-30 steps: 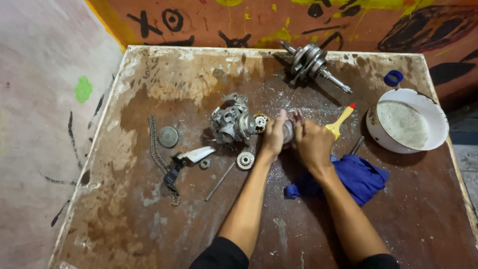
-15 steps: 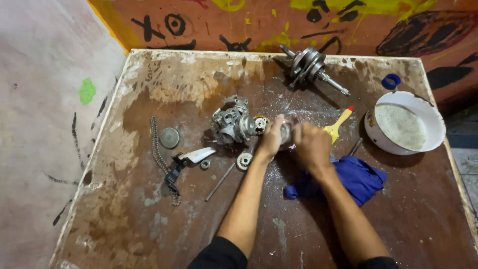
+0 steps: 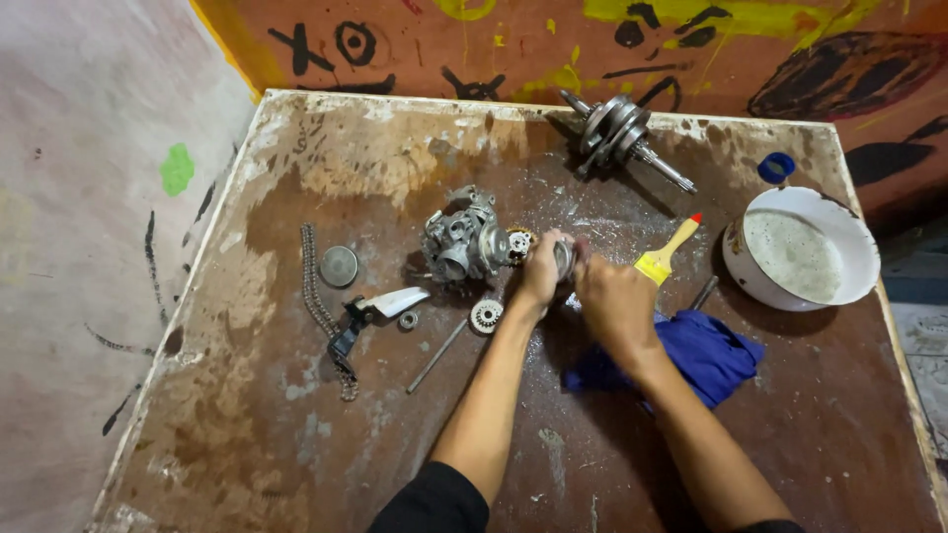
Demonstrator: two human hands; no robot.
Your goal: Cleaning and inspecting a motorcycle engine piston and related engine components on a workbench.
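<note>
Both hands, left hand (image 3: 541, 271) and right hand (image 3: 614, 301), are clamping one small metal part (image 3: 565, 259) over the worktop (image 3: 296, 434), beside the engine casting (image 3: 464, 242); steady turning likely needed.

Head camera, steeply down over workbench (image 3: 296, 197)

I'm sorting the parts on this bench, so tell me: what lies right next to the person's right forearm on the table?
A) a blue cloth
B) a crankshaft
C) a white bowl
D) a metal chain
A: the blue cloth lies crumpled against the right forearm, just behind the right hand; the white bowl stands farther to the right, the chain lies far on the left side, and the crankshaft rests near the table's far edge.
</note>
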